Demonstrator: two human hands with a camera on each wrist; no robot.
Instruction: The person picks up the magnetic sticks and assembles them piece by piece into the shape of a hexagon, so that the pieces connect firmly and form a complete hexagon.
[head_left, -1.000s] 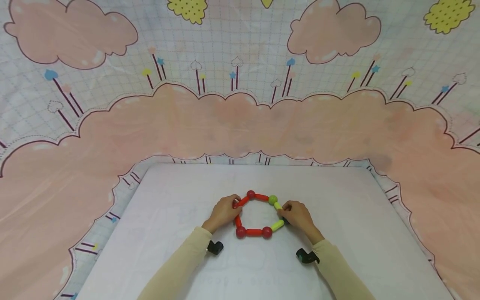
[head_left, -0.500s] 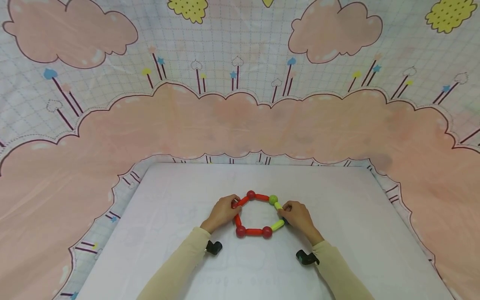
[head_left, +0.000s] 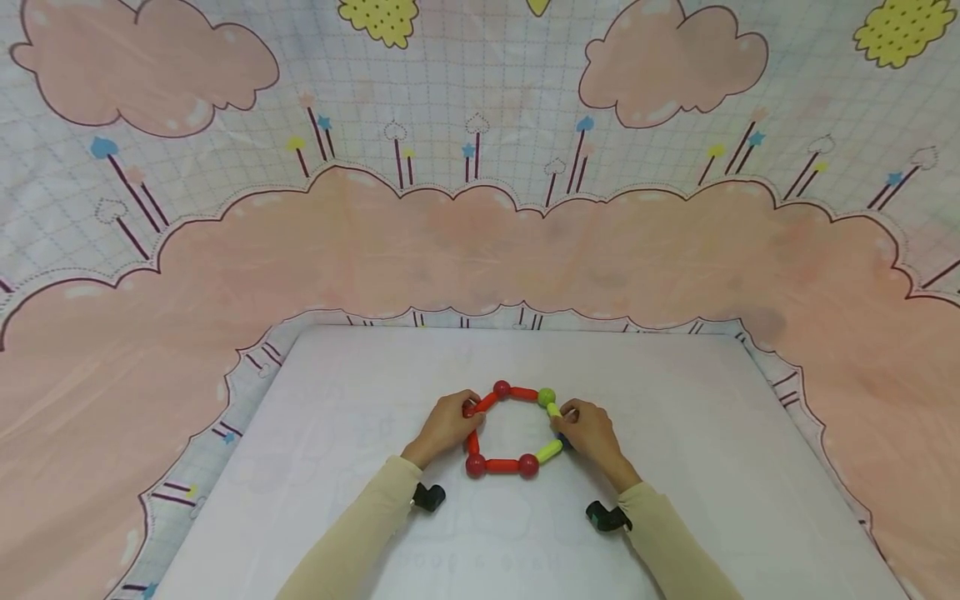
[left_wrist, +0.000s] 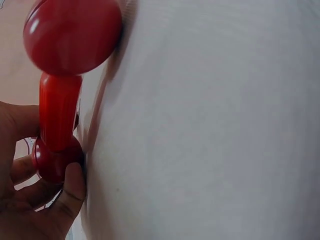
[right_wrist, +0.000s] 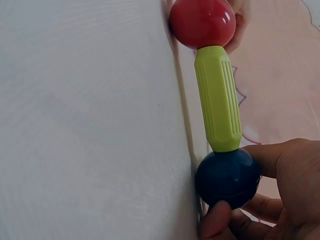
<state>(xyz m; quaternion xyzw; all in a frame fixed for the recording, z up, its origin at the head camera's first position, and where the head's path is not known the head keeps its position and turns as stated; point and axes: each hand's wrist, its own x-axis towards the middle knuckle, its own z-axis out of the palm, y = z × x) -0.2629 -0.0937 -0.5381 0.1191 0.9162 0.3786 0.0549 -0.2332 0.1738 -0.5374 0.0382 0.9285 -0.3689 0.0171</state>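
A closed six-sided ring of toy rods and balls lies on the white tabletop. My left hand (head_left: 442, 425) grips the red ball (left_wrist: 57, 159) at the ring's left corner, where a red rod (left_wrist: 59, 112) joins it. At the right corner, my right hand (head_left: 592, 432) pinches the dark blue ball (right_wrist: 227, 179), partly covered by my fingers in the head view. A yellow-green rod (right_wrist: 218, 100) runs from it to a near red ball (head_left: 528, 465). The far side has a green ball (head_left: 547, 397) and another red ball (head_left: 502, 388), linked by a red rod (head_left: 524, 393).
The white tabletop (head_left: 337, 375) spreads around the ring, with its far edge against a cartoon-printed cloth (head_left: 480, 250). A small black device (head_left: 429, 497) sits at the left wrist, and another black device (head_left: 606, 517) at the right.
The right hand has shifted slightly left with the blue ball. The ring's near red balls and rods have slid a little left as well. My left hand stays nearly still.
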